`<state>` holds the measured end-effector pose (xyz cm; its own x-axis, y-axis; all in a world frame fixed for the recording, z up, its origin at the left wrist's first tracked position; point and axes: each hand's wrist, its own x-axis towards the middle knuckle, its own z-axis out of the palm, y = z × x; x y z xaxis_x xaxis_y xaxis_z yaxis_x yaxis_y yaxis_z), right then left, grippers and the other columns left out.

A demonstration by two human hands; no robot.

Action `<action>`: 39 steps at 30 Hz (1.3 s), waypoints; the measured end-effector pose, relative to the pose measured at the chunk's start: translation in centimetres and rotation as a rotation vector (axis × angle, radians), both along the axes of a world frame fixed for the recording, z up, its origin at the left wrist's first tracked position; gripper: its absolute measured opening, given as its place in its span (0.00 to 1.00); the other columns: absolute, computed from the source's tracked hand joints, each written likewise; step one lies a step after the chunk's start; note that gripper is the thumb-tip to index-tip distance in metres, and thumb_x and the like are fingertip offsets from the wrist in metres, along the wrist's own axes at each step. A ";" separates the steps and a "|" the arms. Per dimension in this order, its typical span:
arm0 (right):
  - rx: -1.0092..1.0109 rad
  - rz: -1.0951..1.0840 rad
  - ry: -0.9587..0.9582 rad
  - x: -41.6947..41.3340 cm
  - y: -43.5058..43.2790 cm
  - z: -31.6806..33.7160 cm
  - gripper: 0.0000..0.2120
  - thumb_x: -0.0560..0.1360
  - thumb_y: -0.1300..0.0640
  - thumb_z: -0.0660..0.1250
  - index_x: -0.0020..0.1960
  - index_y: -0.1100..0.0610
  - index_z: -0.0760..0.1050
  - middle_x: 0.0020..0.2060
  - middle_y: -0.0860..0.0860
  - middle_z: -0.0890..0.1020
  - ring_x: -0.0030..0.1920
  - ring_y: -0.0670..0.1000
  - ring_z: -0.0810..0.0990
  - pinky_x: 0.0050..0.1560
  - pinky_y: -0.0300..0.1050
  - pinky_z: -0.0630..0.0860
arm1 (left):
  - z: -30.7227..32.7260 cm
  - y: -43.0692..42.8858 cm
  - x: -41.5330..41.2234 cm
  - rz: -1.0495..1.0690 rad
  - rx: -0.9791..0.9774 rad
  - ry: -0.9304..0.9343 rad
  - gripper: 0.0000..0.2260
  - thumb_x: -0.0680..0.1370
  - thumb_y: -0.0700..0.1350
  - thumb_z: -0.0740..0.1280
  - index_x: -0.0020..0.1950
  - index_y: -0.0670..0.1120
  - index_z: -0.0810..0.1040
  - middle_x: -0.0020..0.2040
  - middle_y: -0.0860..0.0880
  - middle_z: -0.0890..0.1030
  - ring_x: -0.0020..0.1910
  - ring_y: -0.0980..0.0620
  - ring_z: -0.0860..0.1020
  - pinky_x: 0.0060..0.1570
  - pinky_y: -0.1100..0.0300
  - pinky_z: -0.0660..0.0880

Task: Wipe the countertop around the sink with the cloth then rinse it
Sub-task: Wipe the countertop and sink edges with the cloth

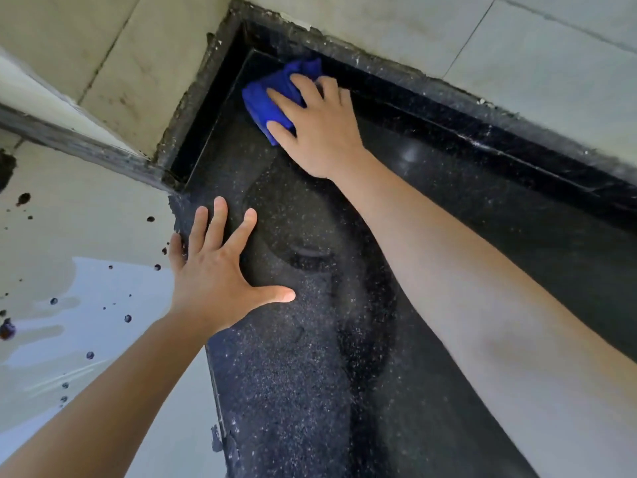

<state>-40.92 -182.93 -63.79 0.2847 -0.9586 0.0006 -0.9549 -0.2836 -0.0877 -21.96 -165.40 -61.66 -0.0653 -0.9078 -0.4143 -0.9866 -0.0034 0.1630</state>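
Observation:
A blue cloth (272, 88) lies bunched in the far corner of the black speckled countertop (296, 357), where the two tiled walls meet. My right hand (317, 129) presses flat on the cloth, fingers spread and fairly straight over it. My left hand (220, 274) rests palm down on the countertop's left edge, fingers splayed, holding nothing. No sink or tap is in view.
Pale tiled walls (517, 46) rise behind a raised black stone upstand (482, 132) at the back and left. To the left, below the counter edge, the light floor (86, 305) shows a wet patch and dark spots.

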 end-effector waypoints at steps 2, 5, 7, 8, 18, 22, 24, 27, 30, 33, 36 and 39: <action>-0.019 -0.041 -0.022 -4.8 2.9 -0.4 0.27 0.81 0.36 0.50 0.78 0.43 0.63 0.77 0.52 0.65 0.69 0.62 0.66 0.65 0.57 0.63 | 0.0 0.0 0.0 0.004 0.003 -0.003 0.59 0.53 0.87 0.49 0.79 0.64 0.42 0.81 0.52 0.36 0.80 0.48 0.36 0.77 0.38 0.42; -0.010 -0.263 -0.007 -13.6 9.0 -0.7 0.26 0.80 0.35 0.53 0.77 0.42 0.64 0.77 0.50 0.65 0.69 0.61 0.66 0.66 0.59 0.64 | 0.3 -0.1 -0.2 0.009 0.002 0.020 0.58 0.55 0.87 0.53 0.80 0.63 0.44 0.81 0.52 0.37 0.80 0.48 0.37 0.76 0.37 0.42; -0.016 -0.479 0.029 -19.0 13.8 -0.6 0.28 0.79 0.34 0.54 0.76 0.43 0.65 0.77 0.51 0.64 0.70 0.63 0.65 0.68 0.62 0.63 | 0.6 -0.1 -0.3 0.009 0.024 0.019 0.58 0.55 0.85 0.56 0.80 0.63 0.44 0.81 0.52 0.37 0.80 0.48 0.36 0.76 0.37 0.42; -0.013 -0.596 0.035 -21.0 15.6 -0.6 0.29 0.79 0.34 0.54 0.76 0.43 0.65 0.77 0.51 0.64 0.70 0.64 0.65 0.68 0.64 0.64 | 0.6 -0.1 -0.4 0.014 0.027 0.020 0.58 0.56 0.84 0.57 0.80 0.62 0.44 0.81 0.52 0.37 0.80 0.48 0.36 0.76 0.37 0.42; 0.009 -0.464 -0.077 -6.2 8.2 0.3 0.26 0.81 0.39 0.51 0.74 0.46 0.70 0.75 0.54 0.69 0.70 0.67 0.65 0.66 0.60 0.66 | 0.4 -0.2 -0.2 -0.005 0.022 0.027 0.58 0.55 0.84 0.56 0.79 0.63 0.42 0.81 0.51 0.37 0.80 0.47 0.36 0.76 0.37 0.40; 0.171 0.057 -0.026 4.0 6.1 1.7 0.24 0.83 0.42 0.53 0.78 0.43 0.62 0.80 0.51 0.59 0.76 0.64 0.56 0.72 0.61 0.61 | 0.5 -0.1 -0.4 0.004 0.019 0.025 0.59 0.55 0.83 0.60 0.80 0.63 0.44 0.82 0.50 0.37 0.80 0.47 0.36 0.76 0.37 0.40; 0.212 0.197 0.010 4.5 6.7 2.3 0.25 0.83 0.42 0.53 0.79 0.43 0.59 0.81 0.50 0.56 0.78 0.63 0.53 0.73 0.60 0.58 | 0.6 -0.1 -0.5 0.000 0.015 0.020 0.58 0.56 0.83 0.61 0.80 0.63 0.44 0.82 0.49 0.38 0.80 0.46 0.37 0.76 0.37 0.40; 0.232 0.274 -0.009 0.6 9.1 2.3 0.26 0.83 0.40 0.54 0.79 0.43 0.59 0.81 0.49 0.57 0.78 0.60 0.54 0.73 0.60 0.59 | 0.4 -0.1 -0.3 -0.014 0.009 0.031 0.58 0.57 0.83 0.61 0.80 0.62 0.44 0.82 0.49 0.38 0.80 0.45 0.37 0.76 0.36 0.40; 0.248 0.080 -0.019 -3.0 10.0 2.2 0.27 0.83 0.37 0.52 0.80 0.42 0.56 0.81 0.48 0.54 0.78 0.61 0.53 0.75 0.62 0.58 | 0.2 0.0 0.1 -0.055 -0.005 0.014 0.56 0.60 0.83 0.58 0.80 0.60 0.42 0.82 0.48 0.37 0.80 0.44 0.38 0.76 0.35 0.43; 0.257 -0.142 0.044 -2.7 7.0 2.1 0.29 0.82 0.35 0.50 0.81 0.41 0.52 0.82 0.51 0.52 0.78 0.63 0.51 0.76 0.61 0.53 | 0.7 1.6 1.8 -0.054 -0.053 0.015 0.53 0.63 0.83 0.54 0.81 0.59 0.41 0.82 0.47 0.38 0.80 0.43 0.38 0.76 0.36 0.42; 0.303 -0.236 -0.010 1.2 3.0 2.2 0.29 0.83 0.36 0.49 0.81 0.42 0.50 0.82 0.53 0.49 0.79 0.66 0.47 0.77 0.61 0.49 | 1.3 5.1 5.7 0.028 -0.117 0.023 0.52 0.65 0.82 0.53 0.80 0.57 0.39 0.81 0.47 0.37 0.80 0.43 0.37 0.75 0.37 0.40; 0.300 -0.269 -0.081 6.3 1.6 1.6 0.29 0.83 0.37 0.47 0.81 0.42 0.49 0.82 0.53 0.47 0.80 0.65 0.42 0.78 0.61 0.44 | 1.8 8.4 9.3 0.089 -0.114 0.007 0.53 0.66 0.81 0.56 0.80 0.55 0.38 0.81 0.47 0.35 0.79 0.46 0.35 0.76 0.36 0.41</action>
<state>-34.64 -181.36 -62.16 0.0342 -0.9598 -0.2786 -0.9781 0.0251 -0.2064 -12.67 -156.98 -59.82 0.0147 -0.9513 -0.3080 -0.9822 -0.0715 0.1739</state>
